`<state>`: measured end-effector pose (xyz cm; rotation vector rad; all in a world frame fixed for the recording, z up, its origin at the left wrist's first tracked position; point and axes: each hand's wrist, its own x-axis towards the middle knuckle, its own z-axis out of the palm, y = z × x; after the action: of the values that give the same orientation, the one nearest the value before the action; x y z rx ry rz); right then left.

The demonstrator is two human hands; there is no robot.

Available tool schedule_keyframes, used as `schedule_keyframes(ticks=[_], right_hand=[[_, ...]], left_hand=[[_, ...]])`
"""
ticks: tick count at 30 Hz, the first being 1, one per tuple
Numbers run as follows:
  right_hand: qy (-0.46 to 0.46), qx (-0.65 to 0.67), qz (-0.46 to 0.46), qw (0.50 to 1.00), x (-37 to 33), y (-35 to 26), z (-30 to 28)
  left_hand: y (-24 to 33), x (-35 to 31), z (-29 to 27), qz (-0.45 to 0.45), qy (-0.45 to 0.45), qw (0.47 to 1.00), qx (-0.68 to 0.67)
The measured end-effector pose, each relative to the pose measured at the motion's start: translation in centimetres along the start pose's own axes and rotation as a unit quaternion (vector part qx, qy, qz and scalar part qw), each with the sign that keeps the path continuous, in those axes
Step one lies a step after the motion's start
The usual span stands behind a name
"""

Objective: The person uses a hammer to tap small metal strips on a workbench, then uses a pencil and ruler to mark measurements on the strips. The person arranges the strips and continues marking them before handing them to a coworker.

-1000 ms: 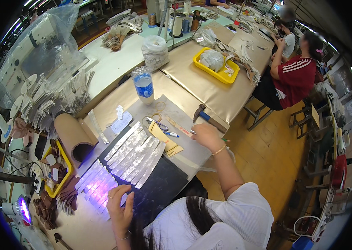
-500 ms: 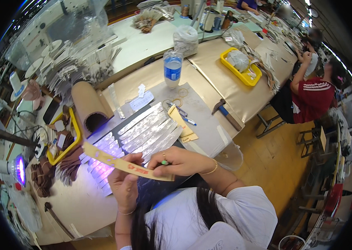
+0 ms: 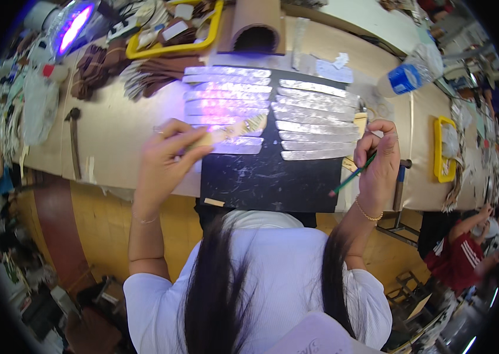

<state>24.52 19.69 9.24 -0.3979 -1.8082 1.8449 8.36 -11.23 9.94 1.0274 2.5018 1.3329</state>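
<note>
The left hand [image 3: 164, 156] pinches one end of a long tan cardboard strip [image 3: 234, 130], its grip closed on that strip, which lies slantwise over the near edge of the left column of shiny silver foil strips [image 3: 226, 100]. The right hand [image 3: 379, 159] has its fingers clamped together around a thin green pen [image 3: 352, 175], tip pointing down and toward the person, held just off the right edge of the flat black board [image 3: 267, 177]. That board rests on the pale tan surface [image 3: 108, 135] in front of the person, and carries two columns of foil strips — the left column tinted violet by the light, the right column of silver strips [image 3: 314, 121] plain and bright.

Beyond the board lies a brown cardboard tube [image 3: 255, 26] with its open end facing the person, and beside it a yellow plastic tray [image 3: 172, 44] of small parts. A clear plastic water bottle with a blue label [image 3: 408, 74] lies to the far right. A violet lamp [image 3: 75, 26] glows at the far left corner. A hammer [image 3: 74, 138] rests on the surface left of the left hand. Another yellow tray [image 3: 441, 150] sits to the right, and a person in a red shirt [image 3: 462, 256] is seated beyond it.
</note>
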Motion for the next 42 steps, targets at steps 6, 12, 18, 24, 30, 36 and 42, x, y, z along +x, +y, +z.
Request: schedule_keyframes(ticks=[6, 12, 18, 24, 30, 36, 42], right_hand=[[0.076, -0.078, -0.052, 0.993, 0.5, 1.1, 1.1], [0.049, -0.030, 0.004, 0.998, 1.4, 1.2, 0.1], [-0.104, 0.348, 0.207, 0.908, 1.2, 4.2, 0.6], [-0.141, 0.582, 0.299, 0.743, 0.3, 5.7, 0.7], [-0.092, 0.396, 0.219, 0.887, -0.5, 6.1, 1.7], [0.076, 0.300, 0.185, 0.933, -1.2, 4.8, 4.5], [-0.014, 0.140, 0.126, 0.982, -1.3, 5.9, 3.2]], left_hand=[[-4.8, -1.9, 2.7, 0.032, -0.108, 0.987, 0.111], [-5.1, -1.0, 3.2, -0.027, -0.103, 0.994, 0.016], [-5.8, -0.9, 3.7, 0.046, -0.141, 0.986, 0.071], [-5.9, -0.5, 4.5, 0.107, -0.089, 0.983, 0.120], [-6.1, -0.7, 5.5, 0.104, -0.082, 0.981, 0.142], [-6.0, -0.7, 5.7, 0.098, -0.083, 0.980, 0.151], [-5.9, -1.0, 6.1, 0.094, -0.072, 0.979, 0.168]])
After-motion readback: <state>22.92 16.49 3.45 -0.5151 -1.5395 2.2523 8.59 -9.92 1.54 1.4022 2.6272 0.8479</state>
